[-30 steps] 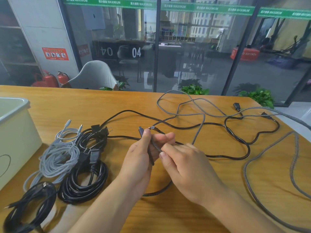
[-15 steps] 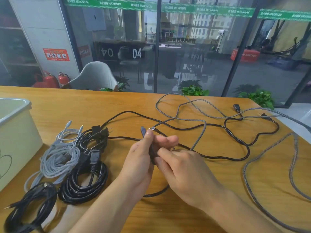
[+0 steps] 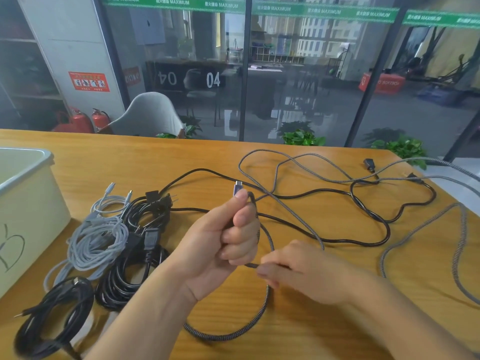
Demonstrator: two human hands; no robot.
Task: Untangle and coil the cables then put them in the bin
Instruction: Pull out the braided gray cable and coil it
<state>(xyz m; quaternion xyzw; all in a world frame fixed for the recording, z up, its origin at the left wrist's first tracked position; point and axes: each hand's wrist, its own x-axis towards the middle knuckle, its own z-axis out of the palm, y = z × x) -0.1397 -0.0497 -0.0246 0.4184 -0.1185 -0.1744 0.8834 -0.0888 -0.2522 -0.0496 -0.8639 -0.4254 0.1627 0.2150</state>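
A long grey braided cable point(image 3: 301, 211) sprawls over the wooden table, crossed by a loose black cable point(image 3: 368, 211). My left hand point(image 3: 223, 240) grips the braided cable just below its plug point(image 3: 237, 188), which sticks up above my thumb. My right hand point(image 3: 301, 271) pinches the same cable a short way along, so a loop curves between the two hands and another hangs below them toward the table's near edge. The pale bin point(image 3: 28, 211) stands at the left edge of the table.
Left of my hands lie coiled cables: a light grey one point(image 3: 96, 242), a black power cord point(image 3: 137, 255) with a plug, and a black coil point(image 3: 52, 318) near the front edge. The braided cable runs off the table's right side. Glass wall beyond.
My left hand has lifted the plug end higher. My right hand has slid back along the braided cable toward me, opening a loop between the hands.
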